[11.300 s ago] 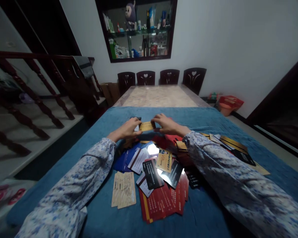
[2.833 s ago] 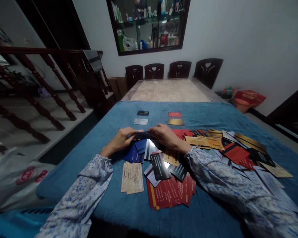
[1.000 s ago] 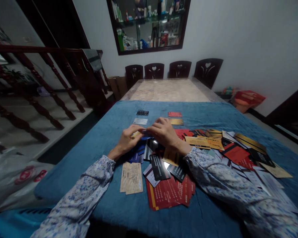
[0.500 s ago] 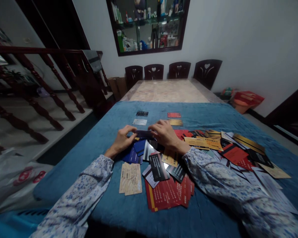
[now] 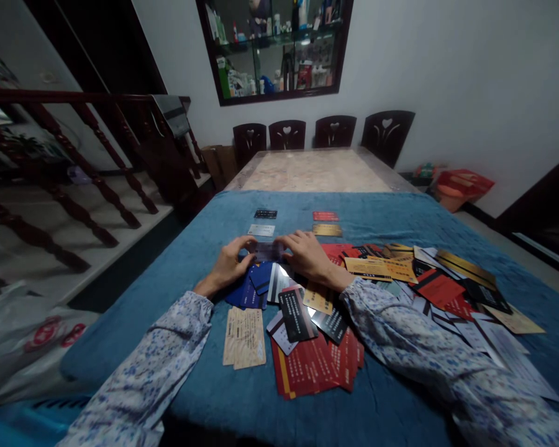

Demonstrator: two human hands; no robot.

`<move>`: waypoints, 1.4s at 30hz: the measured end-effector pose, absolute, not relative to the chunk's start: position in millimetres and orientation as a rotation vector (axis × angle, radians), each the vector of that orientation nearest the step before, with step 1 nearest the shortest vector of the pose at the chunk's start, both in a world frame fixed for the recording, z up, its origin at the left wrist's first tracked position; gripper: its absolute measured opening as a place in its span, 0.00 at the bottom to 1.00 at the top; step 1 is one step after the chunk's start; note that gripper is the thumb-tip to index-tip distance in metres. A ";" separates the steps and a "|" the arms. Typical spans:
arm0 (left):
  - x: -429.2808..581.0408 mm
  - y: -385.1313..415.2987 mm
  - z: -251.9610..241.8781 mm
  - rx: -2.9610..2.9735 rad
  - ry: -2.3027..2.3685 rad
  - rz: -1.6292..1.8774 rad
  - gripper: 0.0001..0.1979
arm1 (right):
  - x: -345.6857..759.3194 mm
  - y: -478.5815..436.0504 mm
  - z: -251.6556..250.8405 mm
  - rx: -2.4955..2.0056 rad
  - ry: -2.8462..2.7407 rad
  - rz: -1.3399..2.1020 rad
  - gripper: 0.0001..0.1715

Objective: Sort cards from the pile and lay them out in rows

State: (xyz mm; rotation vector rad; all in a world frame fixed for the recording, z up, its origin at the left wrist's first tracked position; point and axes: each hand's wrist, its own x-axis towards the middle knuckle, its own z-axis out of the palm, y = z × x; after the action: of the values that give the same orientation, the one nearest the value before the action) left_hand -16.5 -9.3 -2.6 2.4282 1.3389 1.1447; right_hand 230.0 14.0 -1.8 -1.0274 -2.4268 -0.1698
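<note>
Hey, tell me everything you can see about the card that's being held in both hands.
The card is a thin, dull grey-purple rectangle, apparently plastic or stiff paper, with faint marks too blurred to read. Its long side runs crosswise, with one face toward the camera. The left hand pinches its left end, the right hand its right. In the picture it shows between the silver card and the blue cards.

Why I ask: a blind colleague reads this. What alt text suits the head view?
A person's left hand and right hand hold a greyish card between them over a blue cloth on a table. Loose cards lie nearer and to the right; beyond, four cards lie in two columns.
</note>
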 end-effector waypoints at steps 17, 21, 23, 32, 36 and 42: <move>-16.1 -5.4 -0.2 2.615 1.277 1.064 0.23 | 232.7 15.2 2.1 -1.014 -2.401 -0.185 0.22; -14.9 -3.7 4.5 2.642 1.291 1.037 0.23 | 234.0 15.6 4.8 -1.006 -2.416 -0.209 0.25; -14.2 -1.4 8.1 2.658 1.289 1.021 0.24 | 234.0 16.6 6.5 -1.031 -2.418 -0.226 0.29; -18.3 24.1 28.7 2.707 1.264 0.949 0.23 | 226.2 26.5 28.2 -1.159 -2.460 -0.314 0.34; -25.0 42.7 33.4 2.721 1.257 0.906 0.24 | 218.5 36.0 35.7 -1.190 -2.473 -0.320 0.32; -34.1 67.7 33.1 2.718 1.275 0.831 0.24 | 208.8 54.5 37.7 -1.235 -2.522 -0.256 0.27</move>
State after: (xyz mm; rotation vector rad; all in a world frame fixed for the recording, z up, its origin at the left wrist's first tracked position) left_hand -34.1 67.7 33.1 2.7178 1.2753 0.8313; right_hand 208.8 54.5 37.7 -1.2354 -2.5222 -0.2555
